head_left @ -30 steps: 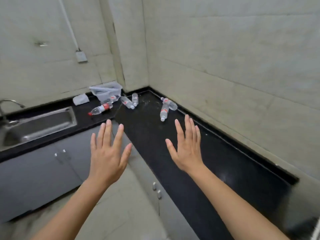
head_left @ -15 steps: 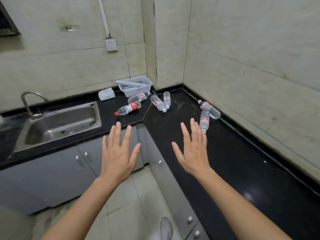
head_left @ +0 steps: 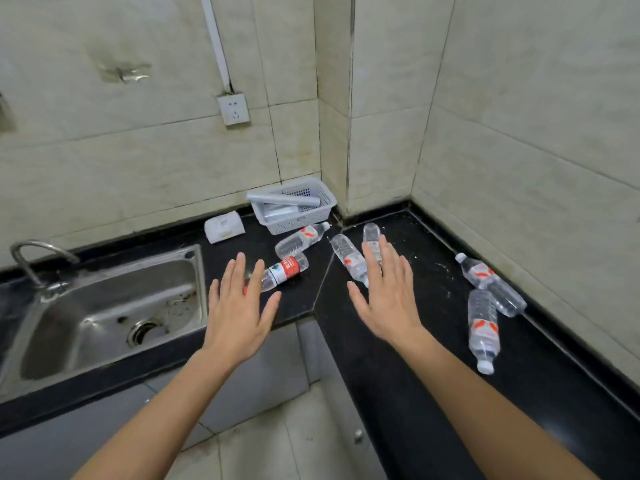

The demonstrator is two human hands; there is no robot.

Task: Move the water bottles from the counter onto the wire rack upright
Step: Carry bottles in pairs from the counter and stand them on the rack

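Several clear water bottles lie on their sides on the black L-shaped counter (head_left: 415,358). A red-labelled bottle (head_left: 285,268) lies just beyond my left hand (head_left: 239,317). Another bottle (head_left: 300,239) rests by the basket. Two bottles (head_left: 348,258) (head_left: 371,237) lie in the corner, partly hidden behind my right hand (head_left: 389,299). Along the right wall lie two more bottles (head_left: 490,284) (head_left: 482,329). Both hands hover flat with fingers spread, holding nothing. No wire rack is in view.
A steel sink (head_left: 110,313) with a tap (head_left: 33,261) is set into the counter at the left. A white perforated basket (head_left: 294,206) and a white packet (head_left: 224,226) stand against the back wall. A socket (head_left: 233,109) is on the wall. Grey cabinets and floor tiles lie below.
The view has swung left and closed in on the counter corner. Both open hands now reach over the bottles instead of hovering short of the counter edge.
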